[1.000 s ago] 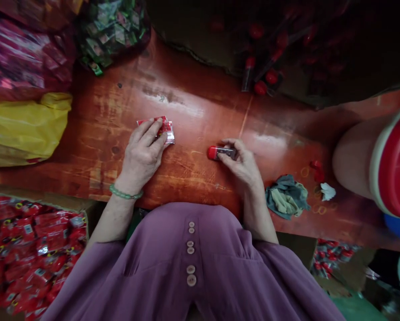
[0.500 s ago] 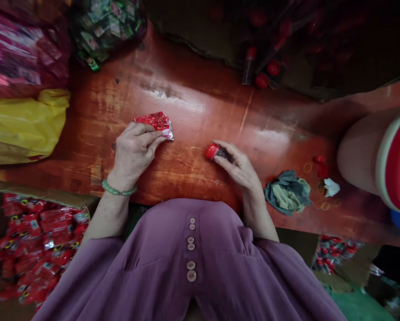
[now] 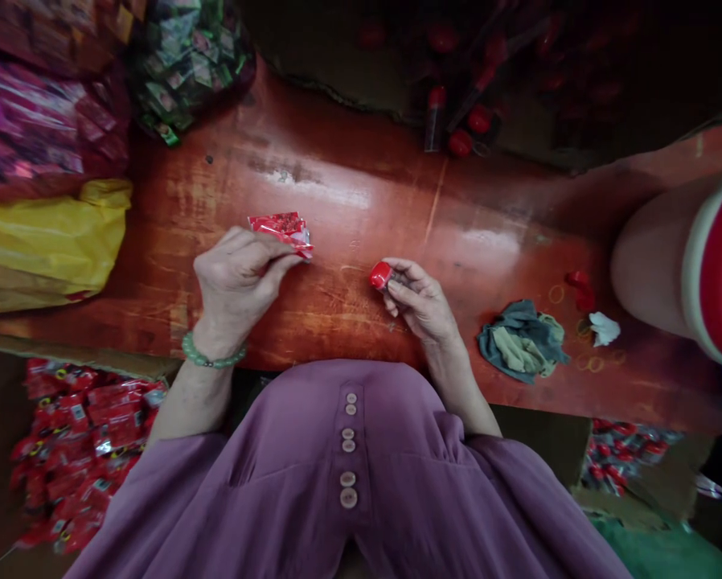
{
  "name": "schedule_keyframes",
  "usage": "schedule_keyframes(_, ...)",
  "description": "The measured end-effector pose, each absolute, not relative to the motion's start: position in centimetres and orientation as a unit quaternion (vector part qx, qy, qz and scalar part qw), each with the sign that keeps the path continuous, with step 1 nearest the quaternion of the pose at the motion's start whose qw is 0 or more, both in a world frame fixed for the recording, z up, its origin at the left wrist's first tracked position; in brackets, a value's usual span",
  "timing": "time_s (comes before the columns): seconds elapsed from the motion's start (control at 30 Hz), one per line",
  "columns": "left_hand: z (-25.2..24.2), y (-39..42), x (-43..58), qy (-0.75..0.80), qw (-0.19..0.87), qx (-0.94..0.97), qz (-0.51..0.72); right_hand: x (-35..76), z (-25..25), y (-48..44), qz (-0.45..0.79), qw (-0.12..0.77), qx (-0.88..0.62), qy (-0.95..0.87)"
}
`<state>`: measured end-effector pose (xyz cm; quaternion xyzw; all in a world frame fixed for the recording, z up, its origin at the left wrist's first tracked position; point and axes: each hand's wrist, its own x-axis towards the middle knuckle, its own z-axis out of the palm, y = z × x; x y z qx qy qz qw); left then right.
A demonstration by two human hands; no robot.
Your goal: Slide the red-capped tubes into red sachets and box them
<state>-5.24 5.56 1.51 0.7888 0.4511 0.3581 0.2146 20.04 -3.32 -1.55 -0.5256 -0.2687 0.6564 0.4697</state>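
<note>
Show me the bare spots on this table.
Widest bare patch: table beyond both hands, between the green sweets bag and the loose tubes. A smaller gap lies between left hand, holding the red packet, and right hand, holding a capped tube. Crowded: right by rag and tub; left by yellow bag.

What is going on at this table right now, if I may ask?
A person in a purple top sits at a reddish wooden table. The left hand pinches red foil packets near the middle of it, while the right hand grips a small red-capped tube. A crumpled cloth lies off to the right, a yellow bag to the left.
</note>
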Motion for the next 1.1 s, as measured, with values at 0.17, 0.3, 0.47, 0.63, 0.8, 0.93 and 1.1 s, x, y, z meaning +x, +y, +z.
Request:
schedule_keyframes(0.17, 2.7, 2.8, -3.5, 0.441, 0.358, 0.747, 0.346, 18.7, 0.0, -4.5, 0.547, 0.481, -0.574, -0.373)
schedule_keyframes(0.3, 2.6, 1.8, -2.7, 0.433, 0.447, 0.704, 0.342, 18.1, 2.1, -5.2, 0.37, 0.456, -0.612, -0.529)
schedule_keyframes(0.47, 2.3, 1.5, -2.3, 0.395, 0.49, 0.689, 0.36, 18.3, 3.3, -5.2, 0.298, 0.392, -0.594, -0.636)
schedule_keyframes(0.63, 1.7, 1.3, -2.2, 0.419, 0.504, 0.668, 0.352, 18.9, 3.7, -5.4, 0.271, 0.375, -0.598, -0.655)
schedule_keyframes(0.8, 1.6, 1.6, -2.3, 0.413, 0.523, 0.661, 0.346, 18.9, 4.2, -5.2, 0.311, 0.328, -0.575, -0.683)
schedule_keyframes(0.93, 1.3, 1.6, -2.2, 0.405, 0.542, 0.66, 0.328, 18.9, 4.5, -4.8, 0.341, 0.266, -0.559, -0.708)
schedule_keyframes(1.1, 0.3, 1.3, -2.1, 0.398, 0.574, 0.655, 0.286, 19.6, 4.1, -4.1, 0.394, 0.2, -0.532, -0.723)
